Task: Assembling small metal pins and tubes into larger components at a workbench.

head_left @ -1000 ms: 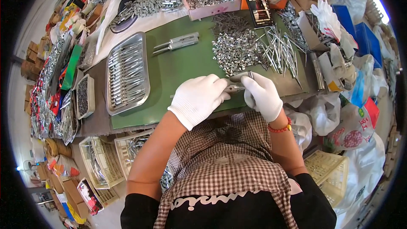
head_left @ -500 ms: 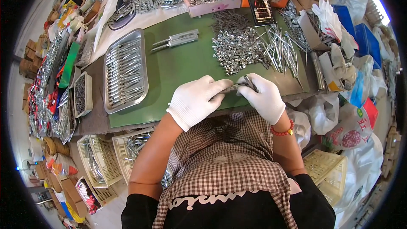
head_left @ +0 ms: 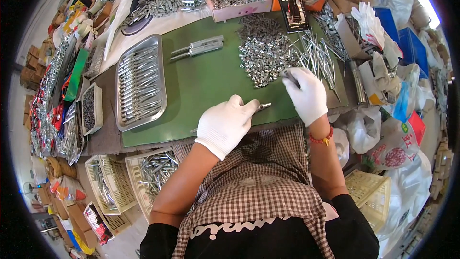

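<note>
My left hand (head_left: 226,125), in a white knit glove, is closed around a slim metal rod (head_left: 264,106). Its silvery tip sticks out past my thumb and forefinger, and a thin end shows by the wrist. My right hand (head_left: 307,95), gloved likewise, is closed on a short dark grey metal piece (head_left: 291,78), mostly hidden by the fingers. That hand is over the lower right edge of a pile of small shiny metal clips (head_left: 263,60). Thin metal rods (head_left: 320,62) lie loosely beside the pile, just beyond my right hand.
A steel tray (head_left: 163,84) of lined-up metal rods sits left on the green mat (head_left: 201,86). Metal tubes with thin shafts (head_left: 203,47) lie beyond my left hand. A pink box (head_left: 242,8) of small parts and a phone (head_left: 291,7) stand at the back.
My hands have moved apart. The right one has gone up and right to the clip pile with the dark piece; the left has shifted slightly down, keeping the rod.
</note>
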A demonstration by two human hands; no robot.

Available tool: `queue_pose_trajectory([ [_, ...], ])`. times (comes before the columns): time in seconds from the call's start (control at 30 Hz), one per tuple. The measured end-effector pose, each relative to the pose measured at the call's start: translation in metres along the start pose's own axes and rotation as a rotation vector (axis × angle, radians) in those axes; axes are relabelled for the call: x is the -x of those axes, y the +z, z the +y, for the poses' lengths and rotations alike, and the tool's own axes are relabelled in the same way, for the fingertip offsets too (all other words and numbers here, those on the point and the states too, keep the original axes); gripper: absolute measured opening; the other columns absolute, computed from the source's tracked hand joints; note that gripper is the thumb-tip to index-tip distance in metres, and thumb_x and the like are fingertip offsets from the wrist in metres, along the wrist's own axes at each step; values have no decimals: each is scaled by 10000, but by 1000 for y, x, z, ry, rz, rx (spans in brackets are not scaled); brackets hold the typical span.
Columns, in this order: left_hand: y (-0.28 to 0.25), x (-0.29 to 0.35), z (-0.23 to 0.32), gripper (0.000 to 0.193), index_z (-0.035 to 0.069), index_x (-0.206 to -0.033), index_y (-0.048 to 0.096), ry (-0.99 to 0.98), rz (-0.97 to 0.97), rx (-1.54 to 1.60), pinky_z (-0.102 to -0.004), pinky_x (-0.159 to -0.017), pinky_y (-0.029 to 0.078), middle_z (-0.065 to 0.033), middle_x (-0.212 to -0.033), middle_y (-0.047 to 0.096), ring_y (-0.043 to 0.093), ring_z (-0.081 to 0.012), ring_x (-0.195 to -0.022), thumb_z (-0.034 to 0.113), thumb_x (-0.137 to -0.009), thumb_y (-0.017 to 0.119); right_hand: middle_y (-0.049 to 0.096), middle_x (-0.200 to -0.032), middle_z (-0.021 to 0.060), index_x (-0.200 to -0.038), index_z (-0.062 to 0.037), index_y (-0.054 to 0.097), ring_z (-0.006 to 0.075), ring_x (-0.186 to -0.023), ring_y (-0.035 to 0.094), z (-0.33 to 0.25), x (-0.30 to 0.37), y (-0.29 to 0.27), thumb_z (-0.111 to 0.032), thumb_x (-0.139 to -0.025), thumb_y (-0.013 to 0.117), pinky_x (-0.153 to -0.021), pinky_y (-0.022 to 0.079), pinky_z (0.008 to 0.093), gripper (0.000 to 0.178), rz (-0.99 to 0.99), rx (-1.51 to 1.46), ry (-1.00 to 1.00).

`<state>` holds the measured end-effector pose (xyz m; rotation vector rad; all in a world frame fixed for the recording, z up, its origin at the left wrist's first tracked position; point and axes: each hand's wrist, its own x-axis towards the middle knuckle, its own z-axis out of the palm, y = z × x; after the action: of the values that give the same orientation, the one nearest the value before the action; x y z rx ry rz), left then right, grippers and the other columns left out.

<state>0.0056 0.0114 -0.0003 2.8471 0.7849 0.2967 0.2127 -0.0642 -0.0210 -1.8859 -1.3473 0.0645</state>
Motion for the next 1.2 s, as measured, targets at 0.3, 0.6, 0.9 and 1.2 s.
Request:
queue_pose_trajectory([
  [0.3,3,1,1,199,217,-1051,657,-24,14,-10,-386,-541,502,-76,-785,561,615,-268,-622,205,-868,578,642,-970,112,-1007,-95,692,328,-877,638,-5,-55,13,-252,-834,660,-785,513,413,236,-111,262,0],
  [0.6,4,3,2,224,188,-1061,644,-15,2,4,-391,-540,522,-102,-783,566,632,-278,-632,180,-845,586,621,-1017,142,-968,-69,654,348,-919,629,-11,-68,24,-255,-839,631,-807,513,440,227,-269,493,7],
  [0.9,1,-1,-2,202,204,-1065,642,-35,-5,17,-407,-566,517,-94,-805,580,629,-295,-656,208,-882,557,667,-895,133,-970,-42,649,301,-798,653,-22,-14,3,-93,-821,653,-724,527,346,158,-247,-114,-84],
  [1.2,2,4,8,217,203,-1081,628,-73,-40,47,-408,-574,520,-96,-828,594,632,-299,-671,198,-874,561,653,-880,77,-839,-100,691,294,-760,643,-30,36,13,-110,-745,712,-661,521,375,96,-140,41,-208],
])
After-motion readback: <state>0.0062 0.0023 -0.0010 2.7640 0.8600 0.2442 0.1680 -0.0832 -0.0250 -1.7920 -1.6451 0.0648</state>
